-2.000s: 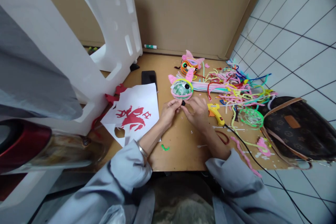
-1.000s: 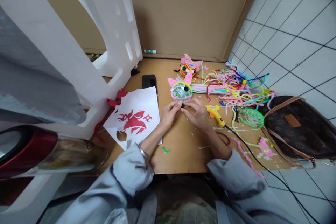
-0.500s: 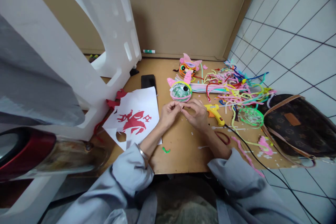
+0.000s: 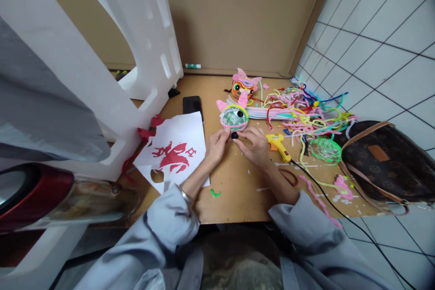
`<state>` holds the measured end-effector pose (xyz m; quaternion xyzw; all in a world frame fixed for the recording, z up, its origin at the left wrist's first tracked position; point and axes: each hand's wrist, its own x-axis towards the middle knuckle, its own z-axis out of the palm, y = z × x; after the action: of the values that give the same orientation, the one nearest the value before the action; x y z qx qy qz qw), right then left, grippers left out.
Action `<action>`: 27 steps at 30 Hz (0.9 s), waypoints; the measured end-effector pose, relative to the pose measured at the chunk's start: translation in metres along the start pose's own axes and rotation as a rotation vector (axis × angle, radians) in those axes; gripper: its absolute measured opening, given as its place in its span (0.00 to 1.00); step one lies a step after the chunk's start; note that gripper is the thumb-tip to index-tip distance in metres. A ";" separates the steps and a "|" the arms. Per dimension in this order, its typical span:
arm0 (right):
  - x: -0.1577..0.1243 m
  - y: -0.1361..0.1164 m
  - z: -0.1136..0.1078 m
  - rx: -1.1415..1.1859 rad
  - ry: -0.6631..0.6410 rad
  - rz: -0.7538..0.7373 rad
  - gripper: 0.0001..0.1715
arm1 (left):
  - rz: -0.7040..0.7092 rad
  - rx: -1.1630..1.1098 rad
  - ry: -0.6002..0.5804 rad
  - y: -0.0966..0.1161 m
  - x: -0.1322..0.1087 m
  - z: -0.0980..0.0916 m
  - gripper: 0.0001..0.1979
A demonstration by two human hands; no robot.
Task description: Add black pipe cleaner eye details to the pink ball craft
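Note:
Between the fingertips of both hands is a small black round piece [image 4: 234, 135]. My right hand [image 4: 253, 145] pinches it between thumb and forefinger. Close on its left, my left hand [image 4: 216, 147] has its fingers pressed together; whether they grip anything I cannot make out. Just beyond the hands lies a fish-like head [image 4: 233, 118] with a clear green-tinted front, a pink and yellow rim, pink fluffy ears and one black round eye piece. Behind it sits a finished-looking orange and pink animal head [image 4: 243, 88] with green eyes.
A yellow glue gun [image 4: 279, 146] with a black cord lies right of my hands. Pipe cleaners [image 4: 306, 113] spread behind it, near a brown handbag [image 4: 384, 163]. White paper [image 4: 190, 131] with red cut-outs and a black phone [image 4: 192, 105] lie left.
My fingertips have parted slightly, and the black round piece now shows between them. The heads and glue gun have stayed put.

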<state>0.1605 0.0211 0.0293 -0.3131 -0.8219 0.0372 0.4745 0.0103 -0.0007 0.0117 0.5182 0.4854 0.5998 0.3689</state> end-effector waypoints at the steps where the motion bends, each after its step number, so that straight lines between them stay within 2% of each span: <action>1: 0.000 0.000 0.000 -0.009 -0.011 0.005 0.06 | -0.001 -0.005 -0.004 0.002 -0.001 0.001 0.23; 6: -0.001 0.000 -0.001 -0.032 -0.052 0.000 0.07 | 0.011 -0.033 -0.049 0.007 -0.003 0.004 0.14; 13: -0.002 0.002 0.001 -0.057 -0.099 0.010 0.07 | -0.003 -0.046 -0.019 0.009 -0.002 0.004 0.08; 21: -0.003 0.002 0.002 -0.071 -0.069 0.005 0.07 | -0.012 -0.022 -0.030 0.011 -0.003 0.005 0.09; 27: -0.001 0.003 -0.001 -0.069 -0.062 0.035 0.08 | -0.027 -0.041 -0.029 0.007 -0.001 0.002 0.20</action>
<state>0.1628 0.0227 0.0281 -0.3421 -0.8314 0.0268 0.4371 0.0126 -0.0026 0.0181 0.5126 0.4745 0.5971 0.3944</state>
